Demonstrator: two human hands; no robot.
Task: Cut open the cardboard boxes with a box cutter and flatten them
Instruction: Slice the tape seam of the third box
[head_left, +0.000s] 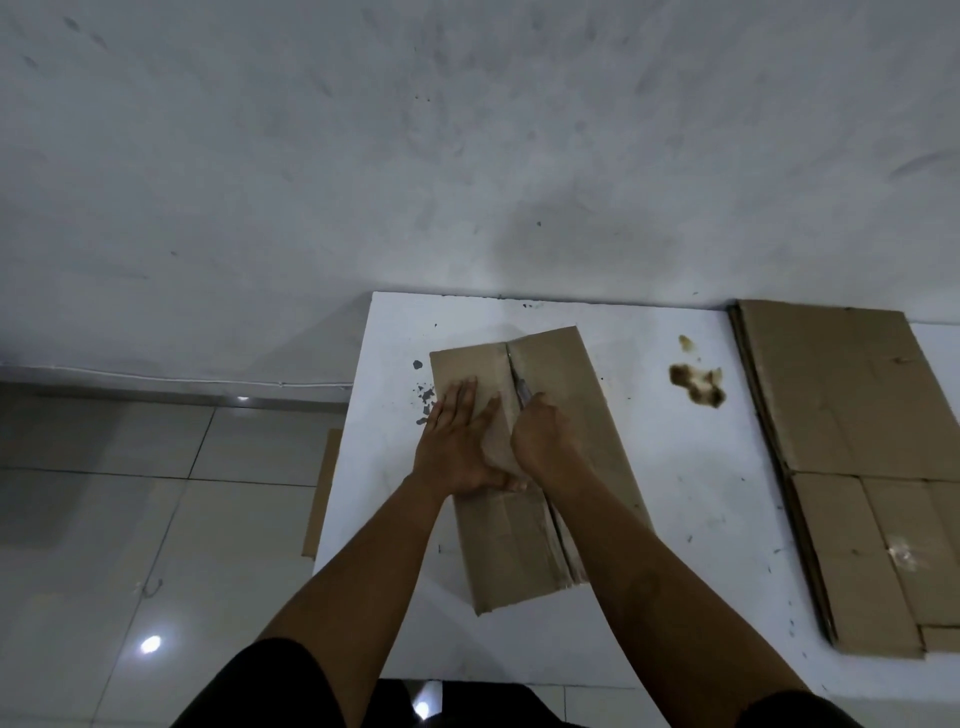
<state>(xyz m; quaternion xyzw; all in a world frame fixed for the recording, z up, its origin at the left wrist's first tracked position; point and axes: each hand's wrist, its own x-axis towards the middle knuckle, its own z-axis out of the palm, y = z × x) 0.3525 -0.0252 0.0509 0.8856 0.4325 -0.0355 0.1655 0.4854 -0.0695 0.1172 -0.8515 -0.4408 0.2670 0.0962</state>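
Observation:
A brown cardboard box (576, 415) lies on the white table (685, 467), its top seam running away from me. My left hand (457, 441) presses flat on the left flap with fingers straight. My right hand (543, 441) grips a box cutter (519, 387), whose blade sits in the centre seam just beyond my knuckles. The seam nearer to me looks slit open. Most of the cutter's handle is hidden inside my fist.
A stack of flattened cardboard (852, 467) lies along the table's right side. A brown stain (698, 384) marks the table between it and the box. Another cardboard piece (322, 493) leans by the table's left edge above the tiled floor. A white wall stands behind.

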